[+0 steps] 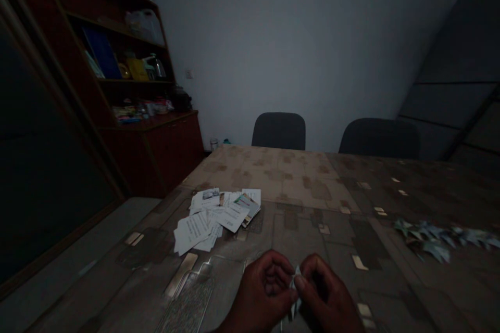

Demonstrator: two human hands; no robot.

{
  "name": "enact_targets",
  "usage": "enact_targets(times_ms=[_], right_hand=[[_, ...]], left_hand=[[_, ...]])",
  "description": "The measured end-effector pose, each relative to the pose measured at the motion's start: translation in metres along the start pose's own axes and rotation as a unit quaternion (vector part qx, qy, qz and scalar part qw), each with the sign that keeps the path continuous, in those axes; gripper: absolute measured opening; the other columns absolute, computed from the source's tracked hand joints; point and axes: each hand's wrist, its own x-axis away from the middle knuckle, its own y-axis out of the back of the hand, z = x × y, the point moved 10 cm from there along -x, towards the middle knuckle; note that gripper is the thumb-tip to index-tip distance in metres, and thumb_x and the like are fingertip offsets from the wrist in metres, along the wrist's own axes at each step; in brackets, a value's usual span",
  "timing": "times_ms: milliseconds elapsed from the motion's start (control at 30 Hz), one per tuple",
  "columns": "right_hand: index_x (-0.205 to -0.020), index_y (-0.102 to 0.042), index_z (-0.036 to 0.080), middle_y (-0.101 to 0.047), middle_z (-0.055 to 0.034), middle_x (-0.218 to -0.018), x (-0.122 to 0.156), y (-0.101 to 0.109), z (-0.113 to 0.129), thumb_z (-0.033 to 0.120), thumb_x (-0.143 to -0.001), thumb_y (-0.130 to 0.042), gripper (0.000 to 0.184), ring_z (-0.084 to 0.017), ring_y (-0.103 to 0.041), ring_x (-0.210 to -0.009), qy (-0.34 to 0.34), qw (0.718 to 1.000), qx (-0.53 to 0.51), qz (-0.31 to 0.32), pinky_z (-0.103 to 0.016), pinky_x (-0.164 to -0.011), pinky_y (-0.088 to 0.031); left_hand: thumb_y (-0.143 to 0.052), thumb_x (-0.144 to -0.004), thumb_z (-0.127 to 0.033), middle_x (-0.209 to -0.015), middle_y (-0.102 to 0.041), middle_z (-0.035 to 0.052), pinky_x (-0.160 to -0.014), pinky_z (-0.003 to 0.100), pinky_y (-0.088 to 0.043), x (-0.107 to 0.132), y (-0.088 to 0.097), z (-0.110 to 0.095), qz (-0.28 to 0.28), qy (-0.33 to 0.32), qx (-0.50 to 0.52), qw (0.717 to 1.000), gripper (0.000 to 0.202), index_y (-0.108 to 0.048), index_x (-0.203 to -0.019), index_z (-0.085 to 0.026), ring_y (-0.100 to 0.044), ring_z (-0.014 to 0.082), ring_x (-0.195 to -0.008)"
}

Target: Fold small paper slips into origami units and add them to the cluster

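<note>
My left hand [264, 291] and my right hand [326, 294] meet at the bottom of the view, just above the table. Both pinch a small folded piece of paper [296, 291] between thumbs and fingertips. The paper is pale and narrow, and mostly hidden by the fingers. A loose pile of white printed paper slips [215, 216] lies on the table ahead and to the left of my hands. A row of several folded paper shapes [437, 237] lies at the right side of the table.
The table [297, 177] has a patterned brown cover. Two dark chairs [278, 131] [378, 138] stand at its far side. A dark wooden shelf unit [128, 83] with bottles and books stands at the left wall. The room is dim.
</note>
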Motion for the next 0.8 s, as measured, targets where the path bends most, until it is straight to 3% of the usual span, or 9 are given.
enact_targets(times_ms=[200, 533, 700, 800], right_hand=[[-0.069, -0.051, 0.022, -0.042, 0.0061, -0.061, 0.000, 0.000, 0.001, 0.064, -0.074, -0.065, 0.045, -0.014, -0.042, -0.059, -0.022, 0.999, -0.040, -0.009, -0.023, -0.057, -0.035], [-0.067, -0.048, 0.021, -0.040, 0.0058, -0.062, -0.004, 0.003, -0.013, 0.059, -0.081, -0.059, 0.042, -0.014, -0.039, -0.060, -0.042, 0.999, 0.003, 0.031, -0.024, -0.056, -0.034], [-0.066, -0.045, 0.022, -0.037, 0.0058, -0.061, -0.009, 0.019, -0.012, 0.061, -0.085, -0.052, 0.044, -0.014, -0.037, -0.059, -0.052, 0.998, -0.003, -0.021, -0.024, -0.054, -0.034], [-0.065, -0.045, 0.022, -0.038, 0.0054, -0.061, -0.008, 0.019, -0.007, 0.061, -0.085, -0.053, 0.045, -0.014, -0.038, -0.059, -0.045, 0.999, -0.002, -0.013, -0.024, -0.055, -0.034]], left_hand=[[-0.070, -0.062, -0.013, -0.063, -0.052, -0.0050, -0.050, 0.017, -0.031, 0.000, 0.001, 0.000, 0.005, 0.002, -0.010, 1.000, 0.024, -0.051, -0.077, -0.016, -0.043, 0.0073, -0.054], [-0.060, -0.057, 0.000, -0.061, -0.051, -0.0070, -0.050, 0.017, -0.031, -0.001, -0.003, -0.001, 0.022, 0.007, -0.055, 0.998, 0.027, -0.052, -0.076, -0.018, -0.046, 0.0078, -0.054], [-0.061, -0.054, -0.001, -0.062, -0.053, -0.0068, -0.051, 0.018, -0.031, -0.001, -0.003, 0.011, 0.037, 0.030, -0.040, 0.998, 0.031, -0.054, -0.079, -0.017, -0.045, 0.0074, -0.054], [-0.066, -0.054, -0.005, -0.060, -0.053, -0.0070, -0.051, 0.018, -0.031, -0.003, 0.001, 0.011, 0.026, 0.023, -0.011, 0.999, 0.030, -0.054, -0.079, -0.017, -0.045, 0.0078, -0.053]])
